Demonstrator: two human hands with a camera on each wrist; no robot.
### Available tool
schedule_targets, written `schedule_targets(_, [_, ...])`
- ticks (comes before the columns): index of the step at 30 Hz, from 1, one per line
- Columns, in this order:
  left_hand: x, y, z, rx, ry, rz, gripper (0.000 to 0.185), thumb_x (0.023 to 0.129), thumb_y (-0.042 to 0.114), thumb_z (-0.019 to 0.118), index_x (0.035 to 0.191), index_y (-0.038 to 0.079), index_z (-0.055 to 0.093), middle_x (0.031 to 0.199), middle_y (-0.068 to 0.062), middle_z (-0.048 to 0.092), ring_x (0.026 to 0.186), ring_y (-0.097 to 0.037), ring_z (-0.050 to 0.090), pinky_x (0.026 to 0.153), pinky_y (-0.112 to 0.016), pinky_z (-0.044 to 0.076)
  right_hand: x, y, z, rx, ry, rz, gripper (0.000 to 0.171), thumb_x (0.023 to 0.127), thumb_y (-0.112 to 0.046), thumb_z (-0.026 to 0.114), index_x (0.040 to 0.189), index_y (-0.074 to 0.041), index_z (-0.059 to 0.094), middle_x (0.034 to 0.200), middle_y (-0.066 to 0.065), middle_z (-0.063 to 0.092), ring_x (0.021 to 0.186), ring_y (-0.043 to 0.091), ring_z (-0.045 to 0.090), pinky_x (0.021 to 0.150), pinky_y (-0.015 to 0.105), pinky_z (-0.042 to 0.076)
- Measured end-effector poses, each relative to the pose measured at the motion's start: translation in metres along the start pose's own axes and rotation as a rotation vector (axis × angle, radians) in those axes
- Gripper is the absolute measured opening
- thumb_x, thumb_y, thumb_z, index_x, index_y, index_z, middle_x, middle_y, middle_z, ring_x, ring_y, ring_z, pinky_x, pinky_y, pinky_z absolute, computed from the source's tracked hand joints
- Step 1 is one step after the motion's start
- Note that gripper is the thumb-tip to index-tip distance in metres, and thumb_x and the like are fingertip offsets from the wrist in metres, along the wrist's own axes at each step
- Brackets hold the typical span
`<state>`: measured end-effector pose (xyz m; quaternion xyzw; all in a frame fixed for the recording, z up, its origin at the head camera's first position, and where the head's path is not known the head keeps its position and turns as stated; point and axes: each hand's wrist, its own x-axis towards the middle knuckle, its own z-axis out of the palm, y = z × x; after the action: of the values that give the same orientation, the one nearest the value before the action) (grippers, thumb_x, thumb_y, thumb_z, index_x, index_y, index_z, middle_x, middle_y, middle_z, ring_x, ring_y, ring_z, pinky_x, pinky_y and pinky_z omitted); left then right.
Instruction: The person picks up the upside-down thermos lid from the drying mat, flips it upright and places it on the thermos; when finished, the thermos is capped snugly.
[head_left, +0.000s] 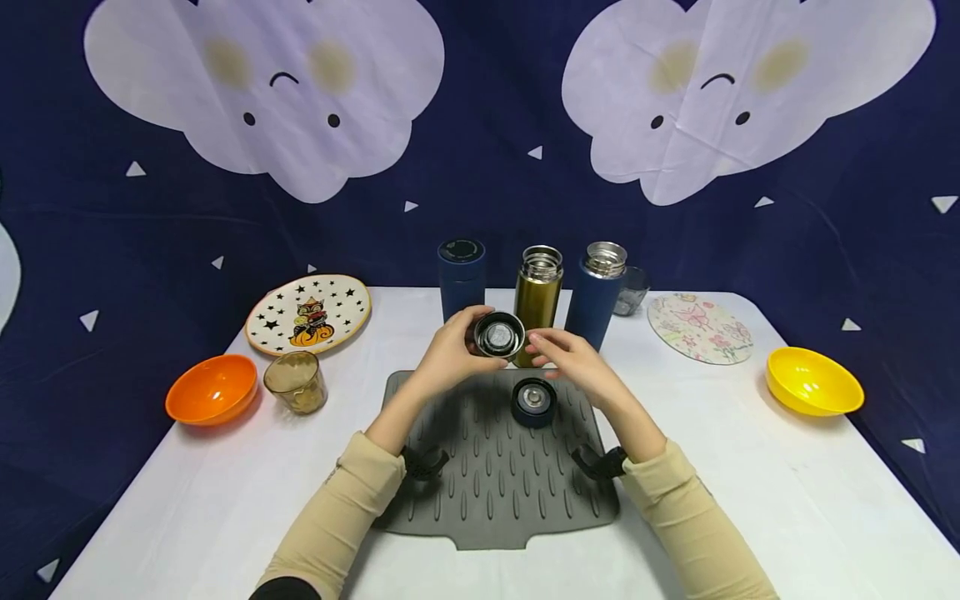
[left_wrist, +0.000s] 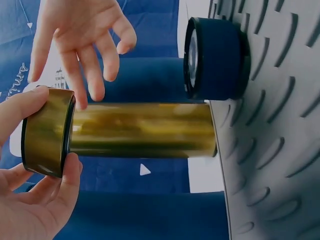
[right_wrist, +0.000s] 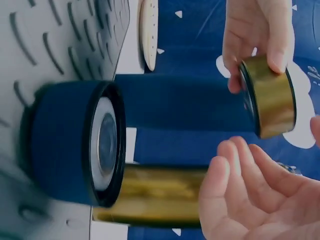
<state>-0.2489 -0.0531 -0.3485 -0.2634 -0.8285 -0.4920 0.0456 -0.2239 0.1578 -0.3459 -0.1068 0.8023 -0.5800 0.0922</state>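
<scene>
My left hand [head_left: 450,354] grips a gold thermos lid [left_wrist: 47,132] between thumb and fingers, its dark-rimmed inside turned toward the head camera. Just right of the lid, my right hand [head_left: 573,360] has its fingers loosely extended and holds nothing. Behind the hands stands a gold thermos bottle [head_left: 537,302], its steel neck uncovered. To its right is a blue thermos bottle [head_left: 595,302], also without a lid. A dark blue lid [head_left: 534,403] lies inside up on the grey ridged mat [head_left: 495,492]. Another blue thermos bottle [head_left: 462,287], with its lid on, stands on the left.
On the left are a patterned plate [head_left: 345,308], an orange bowl [head_left: 213,390] and an amber glass [head_left: 296,383]. A floral round board [head_left: 700,328] and a yellow bowl [head_left: 813,382] lie on the right. A clear glass [head_left: 632,292] stands partly behind the right blue bottle.
</scene>
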Motion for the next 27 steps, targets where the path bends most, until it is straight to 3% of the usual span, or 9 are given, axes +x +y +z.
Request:
schedule_targets(8, [-0.001, 0.006, 0.001, -0.017, 0.007, -0.002, 0.076, 0.068, 0.010, 0.081, 0.134, 0.006, 0.044, 0.126, -0.015, 0.047, 0.098, -0.026, 0.057, 0.079, -0.031, 0.050, 0.007, 0.000, 0.009, 0.061, 0.021, 0.038, 0.050, 0.095, -0.026, 0.051, 0.133, 0.006, 0.042, 0.117, 0.021, 0.057, 0.099, 0.026, 0.060, 0.089, 0.045, 0.045])
schedule_targets(13, [-0.003, 0.007, 0.001, -0.028, -0.009, -0.012, 0.082, 0.068, 0.009, 0.081, 0.138, 0.010, 0.039, 0.128, -0.015, 0.043, 0.102, -0.029, 0.054, 0.085, -0.037, 0.047, 0.007, 0.000, 0.012, 0.124, 0.055, -0.010, 0.046, 0.093, -0.017, 0.055, 0.131, 0.007, 0.044, 0.111, 0.018, 0.060, 0.098, 0.028, 0.061, 0.083, 0.033, 0.049])
schedule_targets(16, [-0.003, 0.007, -0.001, -0.095, -0.055, -0.071, 0.089, 0.069, 0.012, 0.081, 0.143, 0.016, 0.031, 0.134, -0.015, 0.037, 0.104, -0.029, 0.052, 0.088, -0.039, 0.046, 0.006, 0.001, 0.013, 0.102, 0.081, -0.069, 0.045, 0.091, -0.013, 0.058, 0.131, 0.004, 0.045, 0.116, 0.021, 0.058, 0.100, 0.026, 0.060, 0.086, 0.037, 0.048])
schedule_targets(19, [-0.003, 0.008, -0.004, -0.187, -0.095, -0.175, 0.086, 0.076, 0.019, 0.076, 0.145, 0.018, 0.026, 0.136, -0.014, 0.036, 0.104, -0.028, 0.051, 0.085, -0.039, 0.047, 0.003, 0.003, 0.015, 0.056, 0.117, -0.163, 0.045, 0.088, -0.009, 0.062, 0.129, 0.002, 0.048, 0.118, 0.022, 0.056, 0.101, 0.026, 0.059, 0.087, 0.040, 0.048])
schedule_targets(22, [-0.002, 0.010, -0.007, -0.253, -0.112, -0.260, 0.076, 0.082, 0.024, 0.069, 0.145, 0.015, 0.027, 0.135, -0.013, 0.039, 0.104, -0.027, 0.050, 0.084, -0.040, 0.046, 0.000, 0.006, 0.017, -0.027, 0.178, -0.307, 0.043, 0.084, -0.006, 0.066, 0.124, -0.001, 0.053, 0.113, 0.020, 0.060, 0.099, 0.029, 0.060, 0.084, 0.036, 0.048])
schedule_targets(27, [-0.002, 0.010, -0.010, -0.258, -0.130, -0.266, 0.069, 0.083, 0.025, 0.068, 0.142, 0.013, 0.033, 0.133, -0.013, 0.043, 0.109, -0.029, 0.049, 0.084, -0.039, 0.046, 0.000, 0.014, 0.022, -0.377, 0.379, -0.715, 0.042, 0.073, 0.000, 0.074, 0.113, -0.004, 0.062, 0.107, 0.014, 0.061, 0.094, 0.030, 0.060, 0.081, 0.040, 0.046])
